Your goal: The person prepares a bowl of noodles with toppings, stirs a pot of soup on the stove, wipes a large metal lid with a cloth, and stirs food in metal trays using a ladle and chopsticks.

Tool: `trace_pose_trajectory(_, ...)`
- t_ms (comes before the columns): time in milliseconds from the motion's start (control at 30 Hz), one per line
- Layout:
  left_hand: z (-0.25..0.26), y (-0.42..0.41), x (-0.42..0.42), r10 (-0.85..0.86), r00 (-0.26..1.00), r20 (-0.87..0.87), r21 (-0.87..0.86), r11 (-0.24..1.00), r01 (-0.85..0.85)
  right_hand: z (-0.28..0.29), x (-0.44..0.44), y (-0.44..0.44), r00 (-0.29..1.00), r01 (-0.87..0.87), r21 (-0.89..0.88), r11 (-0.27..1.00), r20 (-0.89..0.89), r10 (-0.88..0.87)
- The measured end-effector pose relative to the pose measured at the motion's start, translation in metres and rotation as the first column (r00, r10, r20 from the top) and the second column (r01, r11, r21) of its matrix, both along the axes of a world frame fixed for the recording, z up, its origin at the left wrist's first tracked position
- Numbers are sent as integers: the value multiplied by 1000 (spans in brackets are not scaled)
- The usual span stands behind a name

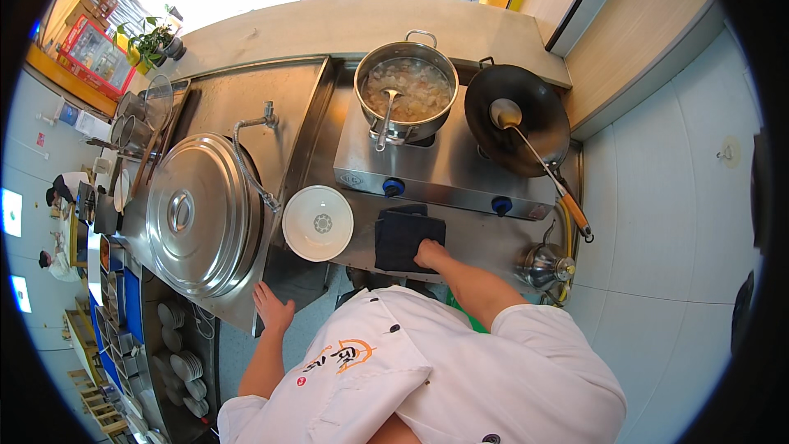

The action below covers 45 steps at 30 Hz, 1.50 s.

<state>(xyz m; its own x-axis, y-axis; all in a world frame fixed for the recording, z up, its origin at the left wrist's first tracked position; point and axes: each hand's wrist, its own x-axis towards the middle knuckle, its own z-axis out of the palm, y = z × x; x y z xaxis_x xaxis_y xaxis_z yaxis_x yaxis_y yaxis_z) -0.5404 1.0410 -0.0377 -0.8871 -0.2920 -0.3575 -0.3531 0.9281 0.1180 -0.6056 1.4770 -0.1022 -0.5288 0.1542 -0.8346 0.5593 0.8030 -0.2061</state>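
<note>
My right hand (431, 255) is closed on the right side of a folded dark cloth (404, 240), which lies on the steel counter in front of the gas stove. Fingers apart and holding nothing, my left hand (272, 308) is at the counter's front edge, below a large round steel lid (185, 209). Between the two hands, a white bowl (317, 222) with a grey flower mark rests on the counter. A two-handled steel pot (407, 89) of cloudy liquid with pieces in it stands on the left burner, a metal spoon (387, 117) leaning inside.
A black wok (542, 111) holding a long-handled ladle (530, 145) occupies the right burner. At the counter's right end is a steel kettle (545, 265). A flexible tap (237, 135) arches beside the lid. Plates (185, 365) are stacked lower left; two people are farther off.
</note>
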Motion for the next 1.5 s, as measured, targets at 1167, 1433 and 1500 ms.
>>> trace_pose_trajectory(1167,-11,-11,-2,-47,999,-18,-13,999,47,1,-1,2,998,-5,-29,1000,-60,3)
trace_pose_trajectory(1433,-7,-10,-3,-50,998,-26,-14,999,50,10,-4,2,1000,-7,-35,999,-29,6)
trace_pose_trajectory(1500,-9,-11,-3,-52,998,-29,-12,999,52,8,-4,2,999,1,-33,999,-36,-2)
